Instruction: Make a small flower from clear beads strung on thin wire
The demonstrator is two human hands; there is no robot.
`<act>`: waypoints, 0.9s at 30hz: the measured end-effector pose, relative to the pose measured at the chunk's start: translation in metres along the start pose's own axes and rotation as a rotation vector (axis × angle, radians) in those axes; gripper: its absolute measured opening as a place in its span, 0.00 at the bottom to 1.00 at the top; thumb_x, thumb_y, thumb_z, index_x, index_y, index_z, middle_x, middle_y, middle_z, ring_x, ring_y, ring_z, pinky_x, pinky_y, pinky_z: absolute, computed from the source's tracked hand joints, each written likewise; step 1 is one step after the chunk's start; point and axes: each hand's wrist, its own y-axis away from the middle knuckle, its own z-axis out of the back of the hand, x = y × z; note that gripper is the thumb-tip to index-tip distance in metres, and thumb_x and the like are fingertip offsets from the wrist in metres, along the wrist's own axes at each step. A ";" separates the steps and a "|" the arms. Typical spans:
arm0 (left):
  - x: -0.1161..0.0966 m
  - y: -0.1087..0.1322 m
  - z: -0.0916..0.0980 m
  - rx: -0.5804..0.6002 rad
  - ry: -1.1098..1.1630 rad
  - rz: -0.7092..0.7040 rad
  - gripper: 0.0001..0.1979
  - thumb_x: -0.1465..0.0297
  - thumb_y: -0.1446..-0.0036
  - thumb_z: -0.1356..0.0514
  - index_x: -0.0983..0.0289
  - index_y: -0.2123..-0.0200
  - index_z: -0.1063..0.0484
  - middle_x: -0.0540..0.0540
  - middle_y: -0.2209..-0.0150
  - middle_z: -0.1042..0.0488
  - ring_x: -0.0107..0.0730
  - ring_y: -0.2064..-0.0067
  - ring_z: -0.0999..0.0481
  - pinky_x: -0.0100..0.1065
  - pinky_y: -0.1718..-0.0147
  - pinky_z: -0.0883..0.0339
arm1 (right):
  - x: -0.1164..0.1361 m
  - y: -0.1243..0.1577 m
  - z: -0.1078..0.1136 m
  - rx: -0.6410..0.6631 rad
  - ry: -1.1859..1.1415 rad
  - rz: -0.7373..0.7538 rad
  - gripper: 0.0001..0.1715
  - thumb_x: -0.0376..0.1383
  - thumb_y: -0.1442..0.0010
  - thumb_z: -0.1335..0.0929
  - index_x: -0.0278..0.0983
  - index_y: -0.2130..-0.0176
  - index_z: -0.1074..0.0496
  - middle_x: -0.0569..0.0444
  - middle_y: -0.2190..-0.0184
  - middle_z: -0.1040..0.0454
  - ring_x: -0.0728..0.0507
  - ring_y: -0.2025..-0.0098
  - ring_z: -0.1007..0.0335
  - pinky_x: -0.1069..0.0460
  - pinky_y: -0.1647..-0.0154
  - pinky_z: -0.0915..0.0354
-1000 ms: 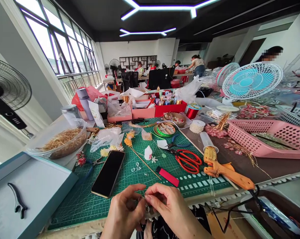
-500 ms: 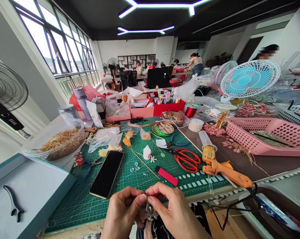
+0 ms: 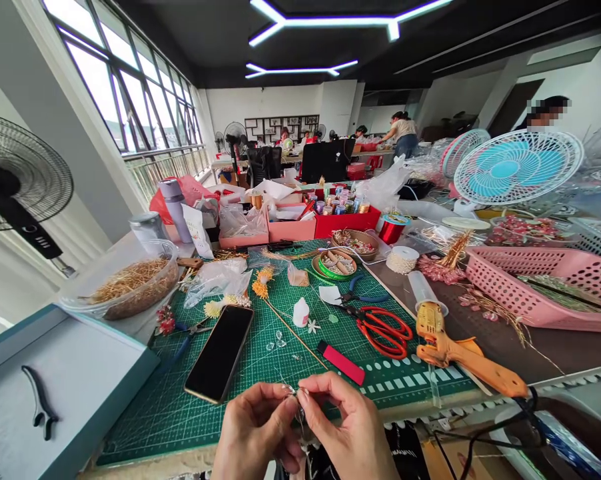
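Pinching tiny clear beaded piece [image 3: 295, 399] between thumb and forefinger tips, left hand [image 3: 258, 433] and right hand [image 3: 353, 433] meet at near edge of bench [image 3: 540, 343], over front border of green gridded cutting mat [image 3: 280, 363]. Fingers [image 3: 310, 392] of both hands closed narrow on piece; its detail too small to tell. Black smartphone [image 3: 219, 353] lies on mat just beyond left hand, flat red bar [image 3: 341, 355] beyond right hand. Red-handled scissors [image 3: 385, 330] and orange glue gun [image 3: 460, 350] rest farther right, apart from hands.

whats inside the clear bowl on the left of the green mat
The clear bowl holds a loose heap of thin golden straw-like strands, which also show through its wall. Whatever lies beneath the heap, at the bottom of the bowl, is covered.
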 end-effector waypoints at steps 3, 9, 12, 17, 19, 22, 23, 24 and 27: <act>-0.003 0.001 -0.003 -0.013 0.011 0.033 0.22 0.57 0.62 0.30 0.67 0.71 0.32 0.48 0.85 0.26 0.27 0.84 0.28 0.25 0.88 0.33 | -0.004 0.004 -0.002 -0.009 0.001 0.013 0.08 0.39 0.42 0.35 0.38 0.69 0.29 0.53 0.72 0.23 0.46 0.69 0.26 0.56 0.68 0.31; -0.004 0.003 -0.003 -0.055 0.019 -0.023 0.20 0.60 0.64 0.29 0.67 0.73 0.31 0.49 0.86 0.26 0.24 0.85 0.30 0.24 0.87 0.35 | -0.004 0.005 -0.003 0.015 -0.042 -0.020 0.10 0.41 0.42 0.35 0.37 0.69 0.30 0.53 0.72 0.25 0.46 0.69 0.28 0.57 0.70 0.32; -0.004 0.004 -0.003 -0.096 0.015 -0.052 0.19 0.61 0.65 0.28 0.67 0.75 0.31 0.49 0.87 0.26 0.22 0.86 0.32 0.24 0.86 0.36 | -0.004 0.002 0.000 0.091 -0.133 -0.079 0.11 0.41 0.42 0.35 0.36 0.68 0.30 0.52 0.71 0.26 0.46 0.68 0.28 0.55 0.68 0.32; -0.008 0.004 -0.002 -0.057 -0.037 -0.010 0.19 0.62 0.65 0.28 0.67 0.78 0.31 0.49 0.86 0.25 0.24 0.84 0.30 0.25 0.83 0.34 | 0.000 -0.006 0.009 0.232 -0.129 -0.021 0.15 0.41 0.42 0.34 0.37 0.57 0.30 0.54 0.70 0.27 0.46 0.67 0.29 0.53 0.64 0.32; -0.009 0.004 0.000 -0.023 -0.057 0.003 0.17 0.63 0.64 0.28 0.66 0.77 0.31 0.50 0.86 0.24 0.24 0.83 0.28 0.26 0.81 0.34 | 0.004 -0.009 0.011 0.262 -0.048 0.019 0.09 0.40 0.42 0.34 0.37 0.64 0.28 0.55 0.71 0.26 0.46 0.68 0.29 0.53 0.65 0.34; -0.010 0.004 0.003 0.005 -0.088 -0.006 0.16 0.64 0.62 0.29 0.66 0.77 0.31 0.50 0.85 0.24 0.25 0.82 0.28 0.26 0.80 0.34 | 0.005 -0.012 0.013 0.283 -0.010 -0.033 0.13 0.40 0.39 0.37 0.37 0.72 0.30 0.55 0.75 0.27 0.47 0.71 0.30 0.55 0.70 0.35; -0.011 0.005 0.003 0.003 -0.091 -0.008 0.16 0.64 0.62 0.29 0.66 0.77 0.32 0.50 0.85 0.24 0.24 0.82 0.28 0.26 0.80 0.34 | 0.004 -0.012 0.015 0.276 -0.026 -0.025 0.12 0.40 0.39 0.37 0.37 0.70 0.30 0.55 0.73 0.27 0.47 0.70 0.30 0.55 0.70 0.34; -0.012 0.005 0.004 -0.007 -0.088 -0.007 0.16 0.64 0.62 0.29 0.66 0.76 0.32 0.50 0.85 0.24 0.24 0.82 0.28 0.26 0.80 0.34 | 0.002 -0.011 0.017 0.254 -0.027 0.029 0.10 0.40 0.39 0.37 0.38 0.66 0.30 0.54 0.70 0.27 0.46 0.68 0.30 0.54 0.67 0.33; -0.016 0.006 0.002 -0.048 -0.065 0.020 0.19 0.62 0.64 0.28 0.67 0.77 0.32 0.50 0.86 0.25 0.24 0.83 0.30 0.26 0.82 0.35 | -0.007 -0.008 0.022 0.150 0.122 0.376 0.10 0.42 0.40 0.34 0.43 0.58 0.29 0.52 0.60 0.31 0.44 0.57 0.33 0.51 0.58 0.34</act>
